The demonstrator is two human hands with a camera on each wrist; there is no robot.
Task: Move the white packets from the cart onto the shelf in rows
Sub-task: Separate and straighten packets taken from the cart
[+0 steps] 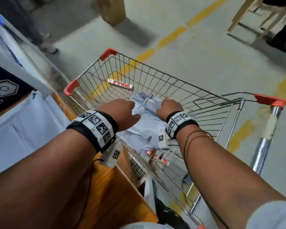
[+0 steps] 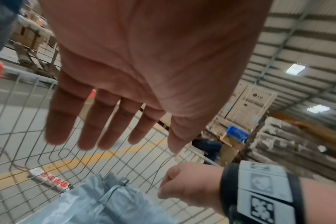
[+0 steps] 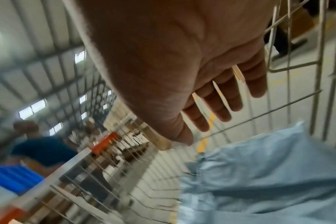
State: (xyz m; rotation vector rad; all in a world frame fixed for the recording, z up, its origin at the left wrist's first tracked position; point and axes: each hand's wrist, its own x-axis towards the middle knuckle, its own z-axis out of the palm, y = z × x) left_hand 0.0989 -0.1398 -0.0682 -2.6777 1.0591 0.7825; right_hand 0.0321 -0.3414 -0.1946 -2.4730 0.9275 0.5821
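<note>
A pile of pale white packets (image 1: 143, 128) lies in the near end of a wire cart (image 1: 108, 53). My left hand (image 1: 122, 111) hovers over the pile's left side. In the left wrist view its fingers (image 2: 98, 121) are straight and spread, holding nothing, with the packets (image 2: 98, 203) below them. Over the pile's right side is my right hand (image 1: 169, 107). The right wrist view shows its fingers (image 3: 217, 103) extended and relaxed just above a packet (image 3: 269, 181), gripping nothing. More white packets (image 1: 20, 129) lie flat on the wooden shelf (image 1: 109, 187) to the left.
A white power strip (image 1: 120, 84) with red switches lies at the cart's far end. A dark box (image 1: 3, 90) sits on the shelf. Other people's legs stand at the top left (image 1: 45, 43) and top right (image 1: 280, 37). A wooden frame (image 1: 254, 17) stands beyond the cart.
</note>
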